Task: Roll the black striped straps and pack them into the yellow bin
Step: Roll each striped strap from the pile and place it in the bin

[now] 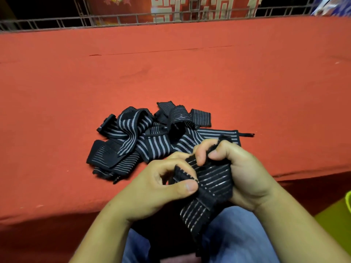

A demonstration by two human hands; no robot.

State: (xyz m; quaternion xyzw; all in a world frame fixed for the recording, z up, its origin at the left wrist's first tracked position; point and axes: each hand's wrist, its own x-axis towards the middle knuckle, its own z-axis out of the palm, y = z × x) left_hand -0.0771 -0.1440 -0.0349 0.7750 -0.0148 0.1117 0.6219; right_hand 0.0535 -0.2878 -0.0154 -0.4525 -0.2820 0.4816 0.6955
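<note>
Red cloth table (190,76) | left hand (163,183), right hand (237,168) both pinching one striped strap (212,183), fingers curled

The pile (148,137) of straps sits near the table's (190,73) front edge, a little left of centre. Bare red cloth spreads wide behind it up to the railing (114,19), and on both sides. The left hand (157,186) and right hand (243,171), gripping one strap (214,179), hover just before the pile. The right forearm lies between the lap and the bin (348,202), of which only an edge shows at far right.
</note>
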